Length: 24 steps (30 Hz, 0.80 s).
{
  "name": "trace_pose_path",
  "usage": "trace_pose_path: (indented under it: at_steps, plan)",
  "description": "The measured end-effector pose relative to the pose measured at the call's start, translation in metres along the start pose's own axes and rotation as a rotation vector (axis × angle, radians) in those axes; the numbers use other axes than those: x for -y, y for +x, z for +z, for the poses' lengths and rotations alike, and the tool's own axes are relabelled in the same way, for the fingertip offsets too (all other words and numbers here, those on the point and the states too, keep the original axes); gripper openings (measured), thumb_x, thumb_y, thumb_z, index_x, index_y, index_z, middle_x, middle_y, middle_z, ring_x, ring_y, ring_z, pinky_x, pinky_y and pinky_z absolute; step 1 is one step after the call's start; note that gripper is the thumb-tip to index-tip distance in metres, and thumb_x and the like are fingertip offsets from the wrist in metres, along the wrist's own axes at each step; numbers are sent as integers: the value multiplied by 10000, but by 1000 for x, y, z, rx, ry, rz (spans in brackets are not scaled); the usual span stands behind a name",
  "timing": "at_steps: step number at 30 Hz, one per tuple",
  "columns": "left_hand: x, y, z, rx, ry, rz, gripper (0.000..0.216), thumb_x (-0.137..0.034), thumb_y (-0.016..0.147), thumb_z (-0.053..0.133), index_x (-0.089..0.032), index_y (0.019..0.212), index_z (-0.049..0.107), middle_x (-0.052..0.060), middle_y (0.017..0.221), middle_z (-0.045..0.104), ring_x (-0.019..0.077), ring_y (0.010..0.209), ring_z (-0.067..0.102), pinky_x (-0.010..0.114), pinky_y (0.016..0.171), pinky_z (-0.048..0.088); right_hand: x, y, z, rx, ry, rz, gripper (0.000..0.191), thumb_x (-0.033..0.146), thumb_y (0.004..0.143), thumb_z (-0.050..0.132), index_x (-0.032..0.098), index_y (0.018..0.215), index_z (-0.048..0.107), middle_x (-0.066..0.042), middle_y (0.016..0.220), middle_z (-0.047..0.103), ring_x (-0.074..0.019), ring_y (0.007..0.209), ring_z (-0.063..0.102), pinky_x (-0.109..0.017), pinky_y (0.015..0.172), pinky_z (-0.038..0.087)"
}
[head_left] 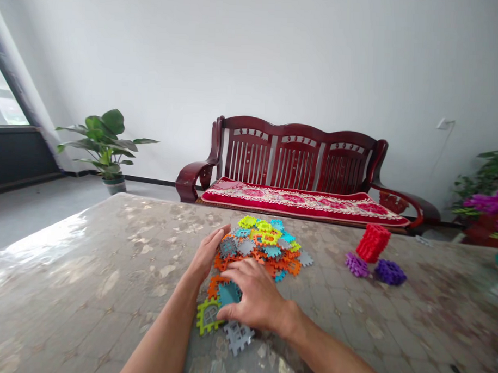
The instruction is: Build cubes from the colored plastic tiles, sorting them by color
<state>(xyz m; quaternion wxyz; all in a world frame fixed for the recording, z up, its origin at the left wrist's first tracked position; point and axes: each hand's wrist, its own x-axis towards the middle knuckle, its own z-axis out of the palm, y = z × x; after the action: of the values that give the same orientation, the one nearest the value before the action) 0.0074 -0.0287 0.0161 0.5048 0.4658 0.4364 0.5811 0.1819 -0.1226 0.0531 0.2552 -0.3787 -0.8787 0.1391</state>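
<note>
A pile of flat interlocking puzzle tiles (271, 251) in orange, blue, grey and yellow-green lies on the table. My left hand (209, 253) rests along the left side of the pile, fingers stretched out and close together. Over the near part of the pile is my right hand (256, 295), palm down, with its thumb apart from the fingers; it hides some tiles. Beside its thumb lies a yellow-green tile (207, 319) with a window-shaped middle. A grey tile (239, 336) sits just in front of that hand. Neither hand visibly grips a tile.
On the right of the patterned table (147, 281) stands a red block stack (373, 242), with a light purple piece (357, 265) and a dark purple piece (390, 272) at its foot. Behind the table are a wooden bench (294, 158) and a potted plant (107, 141).
</note>
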Motion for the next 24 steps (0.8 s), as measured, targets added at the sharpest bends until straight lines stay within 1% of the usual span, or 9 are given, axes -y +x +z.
trace_pose_path:
  at_steps: [3,5,7,9,12,15,18,20,24]
  plan:
    - [-3,-2,-2,55,-102,-79,558,-532,811,566,-181,1240,631,120,1349,597,280,1303,488,415,1110,320,14,-2,14,110,-104,-43,751,715,626,699,236,1194,582,-73,1308,557,-287,1192,442,-462,1012,382]
    - [-6,-2,-4,91,-130,-116,557,-545,830,531,-202,1260,619,110,1355,593,277,1326,463,425,1122,296,19,1,19,158,-161,-74,760,735,638,665,218,1186,573,-90,1298,552,-299,1189,436,-493,1006,389]
    - [-7,-2,-6,119,-136,-136,558,-557,835,520,-218,1269,614,103,1363,587,277,1337,448,428,1129,280,20,6,22,205,-218,-116,750,734,651,644,207,1179,573,-92,1234,583,-301,1143,465,-506,976,418]
    - [-8,-2,-7,134,-134,-152,561,-554,828,537,-223,1274,610,105,1373,579,281,1330,456,429,1122,291,21,11,24,249,-286,-163,708,723,668,628,193,1137,599,-98,1147,616,-304,1073,503,-497,909,467]
    - [-8,-3,-8,153,-130,-151,577,-542,813,571,-212,1285,599,118,1382,568,284,1313,477,423,1102,323,25,14,26,284,-381,-233,536,623,745,603,156,1004,639,-120,1014,646,-289,955,556,-415,763,523]
    - [-9,-4,-8,155,-113,-128,606,-549,806,587,-198,1300,587,134,1379,567,289,1309,482,427,1098,329,28,13,29,249,-424,-277,353,462,826,558,141,959,621,-116,917,659,-248,853,592,-325,645,515]
    - [-10,-5,-8,141,-98,-132,619,-557,796,597,-196,1299,590,144,1374,570,295,1303,488,433,1096,330,28,12,29,183,-415,-231,232,326,861,505,149,982,595,-90,873,665,-214,783,616,-283,600,493]
    - [-11,-5,-8,138,-107,-136,630,-558,782,614,-188,1291,595,149,1366,575,297,1300,490,432,1098,329,24,14,26,136,-359,-153,205,236,850,481,161,1004,593,-76,875,677,-199,773,633,-270,622,491]
    - [-10,-4,-6,125,-121,-126,635,-562,764,637,-174,1267,614,158,1351,587,301,1304,484,430,1101,327,8,24,11,-13,-131,62,325,138,811,468,213,1086,626,-50,968,719,-180,874,667,-253,773,493]
